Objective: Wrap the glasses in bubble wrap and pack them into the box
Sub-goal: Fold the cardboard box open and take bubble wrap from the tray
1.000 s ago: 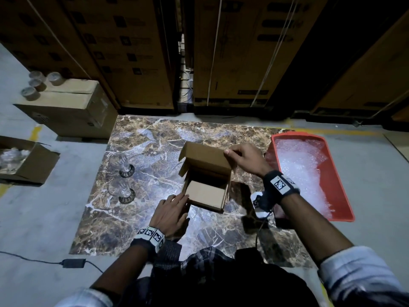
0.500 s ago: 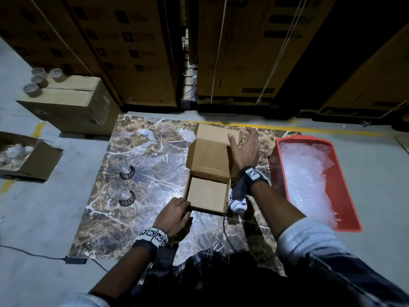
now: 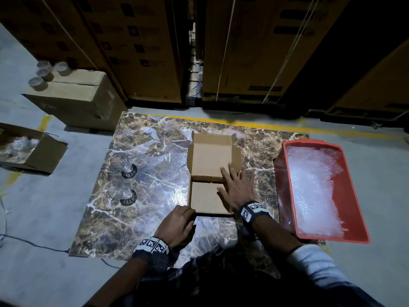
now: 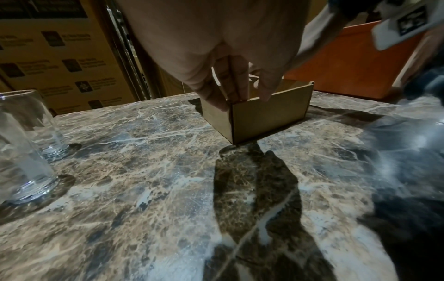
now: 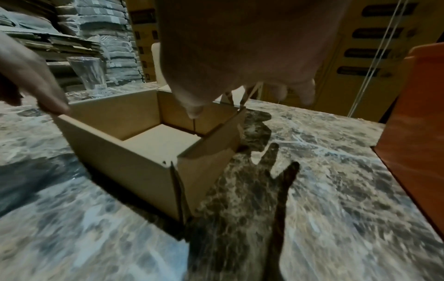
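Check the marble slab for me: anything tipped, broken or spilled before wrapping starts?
Nothing stands out. Both glasses stand upright and unwrapped left of the open, empty box; bubble wrap sits inside the red bin.

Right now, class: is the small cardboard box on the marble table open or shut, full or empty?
Open and empty. The small cardboard box has its lid folded back, and the right wrist view shows its bare floor.

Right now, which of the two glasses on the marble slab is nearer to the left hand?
The nearer glass, closest to the person, beside the box's open compartment. The other glass stands farther back, level with the folded-back lid. The left hand holds the box's near corner.
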Demonstrator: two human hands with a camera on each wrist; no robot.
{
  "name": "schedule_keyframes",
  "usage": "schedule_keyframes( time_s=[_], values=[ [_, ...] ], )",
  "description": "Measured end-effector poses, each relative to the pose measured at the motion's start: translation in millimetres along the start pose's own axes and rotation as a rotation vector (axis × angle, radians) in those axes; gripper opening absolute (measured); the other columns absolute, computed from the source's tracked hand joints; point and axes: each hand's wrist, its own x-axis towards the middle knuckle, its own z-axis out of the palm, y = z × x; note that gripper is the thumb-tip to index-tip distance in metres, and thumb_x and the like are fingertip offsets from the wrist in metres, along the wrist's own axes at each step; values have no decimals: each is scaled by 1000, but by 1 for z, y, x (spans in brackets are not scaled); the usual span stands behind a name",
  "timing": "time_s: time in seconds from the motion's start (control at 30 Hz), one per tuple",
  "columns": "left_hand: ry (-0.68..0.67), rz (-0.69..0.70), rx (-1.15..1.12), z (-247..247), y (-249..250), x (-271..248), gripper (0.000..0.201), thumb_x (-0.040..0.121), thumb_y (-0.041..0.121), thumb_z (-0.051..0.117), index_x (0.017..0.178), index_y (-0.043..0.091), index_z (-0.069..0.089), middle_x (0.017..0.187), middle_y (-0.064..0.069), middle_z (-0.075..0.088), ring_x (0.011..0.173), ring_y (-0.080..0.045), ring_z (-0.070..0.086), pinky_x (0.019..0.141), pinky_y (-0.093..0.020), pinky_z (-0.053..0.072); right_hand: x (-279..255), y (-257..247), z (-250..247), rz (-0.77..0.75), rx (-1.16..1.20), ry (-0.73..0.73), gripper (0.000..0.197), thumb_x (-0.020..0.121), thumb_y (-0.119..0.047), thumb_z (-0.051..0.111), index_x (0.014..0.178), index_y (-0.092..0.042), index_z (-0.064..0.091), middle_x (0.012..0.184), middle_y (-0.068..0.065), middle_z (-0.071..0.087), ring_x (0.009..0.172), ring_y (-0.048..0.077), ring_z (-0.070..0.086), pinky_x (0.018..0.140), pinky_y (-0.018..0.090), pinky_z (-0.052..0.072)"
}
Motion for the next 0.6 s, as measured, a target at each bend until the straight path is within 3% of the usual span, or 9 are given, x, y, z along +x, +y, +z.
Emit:
schedule_keyframes(
  time_s=[0.1, 0.17, 0.27, 0.43, 0.6],
  values=[
    [4, 31, 10, 0, 5, -2, 41, 97, 34, 48, 133, 18, 58, 127, -1, 61, 113, -22, 54, 95, -34, 47, 19, -4, -5, 6, 52, -126, 85, 94, -69, 47, 162, -38, 5, 172, -2, 2, 154, 48, 11, 114, 77, 21],
    [26, 8, -6, -3, 8, 0, 40, 97, 32, 50, 133, 18, 58, 127, 0, 61, 112, -21, 54, 95, -34, 47, 30, -5, -7, -6, 67, -149, 86, 92, -66, 55, 160, -33, 14, 169, 3, 14, 147, 48, 26, 108, 70, 38],
    [80, -29, -17, -7, 9, 2, 36, 96, 30, 54, 130, 18, 61, 124, 2, 62, 110, -19, 54, 94, -33, 45, 40, -6, -11, -16, 57, -158, 82, 89, -65, 59, 155, -27, 27, 157, 10, 34, 133, 45, 45, 102, 60, 49],
    [54, -80, -11, -5, 4, 0, 36, 95, 28, 55, 129, 18, 62, 124, 1, 62, 111, -21, 55, 95, -33, 46, 37, -15, -24, 0, 26, -129, 59, 94, -59, 57, 137, -19, 46, 132, 10, 55, 117, 39, 58, 94, 57, 53],
    [25, -82, 7, -3, 5, -4, 38, 95, 28, 58, 131, 17, 62, 127, 0, 63, 114, -22, 57, 97, -35, 47, 22, -18, -24, 11, 5, -73, 61, 93, -51, 61, 140, -19, 40, 137, 11, 48, 120, 41, 55, 97, 60, 49]
  ],
)
